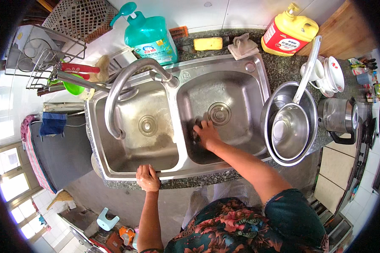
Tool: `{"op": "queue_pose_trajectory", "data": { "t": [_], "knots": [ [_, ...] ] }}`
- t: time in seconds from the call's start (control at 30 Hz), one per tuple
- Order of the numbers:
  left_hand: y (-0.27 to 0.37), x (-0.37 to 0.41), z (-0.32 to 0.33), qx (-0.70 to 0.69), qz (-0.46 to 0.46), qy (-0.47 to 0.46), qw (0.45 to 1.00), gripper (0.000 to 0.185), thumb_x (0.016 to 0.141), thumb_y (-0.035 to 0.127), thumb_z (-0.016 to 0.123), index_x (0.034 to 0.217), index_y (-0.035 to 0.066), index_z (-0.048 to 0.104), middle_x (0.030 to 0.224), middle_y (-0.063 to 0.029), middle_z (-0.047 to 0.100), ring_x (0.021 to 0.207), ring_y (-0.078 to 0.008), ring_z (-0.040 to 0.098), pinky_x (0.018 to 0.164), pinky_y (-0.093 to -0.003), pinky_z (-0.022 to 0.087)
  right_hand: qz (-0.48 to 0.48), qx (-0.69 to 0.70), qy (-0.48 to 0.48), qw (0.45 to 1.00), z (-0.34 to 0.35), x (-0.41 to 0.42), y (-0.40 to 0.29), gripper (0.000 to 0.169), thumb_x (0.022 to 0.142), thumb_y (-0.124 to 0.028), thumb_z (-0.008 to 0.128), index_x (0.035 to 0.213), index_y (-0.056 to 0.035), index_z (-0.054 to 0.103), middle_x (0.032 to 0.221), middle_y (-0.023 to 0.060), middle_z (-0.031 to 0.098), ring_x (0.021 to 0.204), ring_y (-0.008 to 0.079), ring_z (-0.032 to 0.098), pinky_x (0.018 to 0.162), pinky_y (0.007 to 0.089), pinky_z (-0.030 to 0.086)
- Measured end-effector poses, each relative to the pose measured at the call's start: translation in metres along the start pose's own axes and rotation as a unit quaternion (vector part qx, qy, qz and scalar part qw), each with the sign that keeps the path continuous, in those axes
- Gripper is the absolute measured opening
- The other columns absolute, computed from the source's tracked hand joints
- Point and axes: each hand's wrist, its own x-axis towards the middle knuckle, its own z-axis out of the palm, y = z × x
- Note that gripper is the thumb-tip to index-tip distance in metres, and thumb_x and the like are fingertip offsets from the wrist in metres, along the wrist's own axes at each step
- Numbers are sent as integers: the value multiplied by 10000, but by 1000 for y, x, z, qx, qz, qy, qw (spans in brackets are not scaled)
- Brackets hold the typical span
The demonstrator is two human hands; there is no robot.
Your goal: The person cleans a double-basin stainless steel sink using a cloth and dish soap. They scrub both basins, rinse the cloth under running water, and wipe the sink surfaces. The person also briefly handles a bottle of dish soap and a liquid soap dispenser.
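Observation:
A double-bowl stainless steel sink lies before me. My right hand reaches into the right basin, left of its drain strainer. Its fingers press a small dark scrubber to the basin wall; the hand mostly hides it, so its exact kind is unclear. My left hand is curled over the front rim of the sink, below the left basin. The arched faucet hangs over the left basin, and no water runs from it.
Behind the sink stand a teal pump bottle, a yellow sponge, a folded cloth and a yellow detergent jug. Nested metal bowls with a long-handled ladle, stacked bowls and a glass kettle crowd the right.

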Motion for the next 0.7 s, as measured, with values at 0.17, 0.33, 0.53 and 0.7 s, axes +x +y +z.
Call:
{"op": "queue_pose_trajectory", "data": {
  "t": [0.17,0.33,0.53,0.7],
  "knots": [
    [2,5,3,-19,14,2,1000,214,912,155,533,742,27,542,781,-146,538,766,-361,528,689,-462,412,22,21,141,990,10,39,8,425,849,-56,550,1265,-124,496,1266,191,436,1238,407,393,944,535,426],
    [-1,3,2,-18,9,-8,1000,238,927,167,516,744,15,527,789,-160,526,773,-376,518,683,-470,402,4,33,341,939,-30,100,9,338,819,-29,553,1147,-105,528,1141,184,480,1088,389,457,866,518,426],
    [-3,-3,1,9,-1,-10,1000,204,905,157,541,739,39,530,794,-136,537,791,-347,534,699,-457,415,-47,-32,84,995,45,2,13,409,750,-58,631,1149,-123,569,1275,182,468,1173,412,451,935,519,429],
    [5,10,0,-7,25,-14,1000,178,891,150,552,749,43,545,804,-128,547,809,-343,543,708,-454,421,31,350,-26,936,89,41,64,470,794,-139,652,1259,-148,586,1355,154,519,1299,375,431,1060,524,395]
  ]
}}
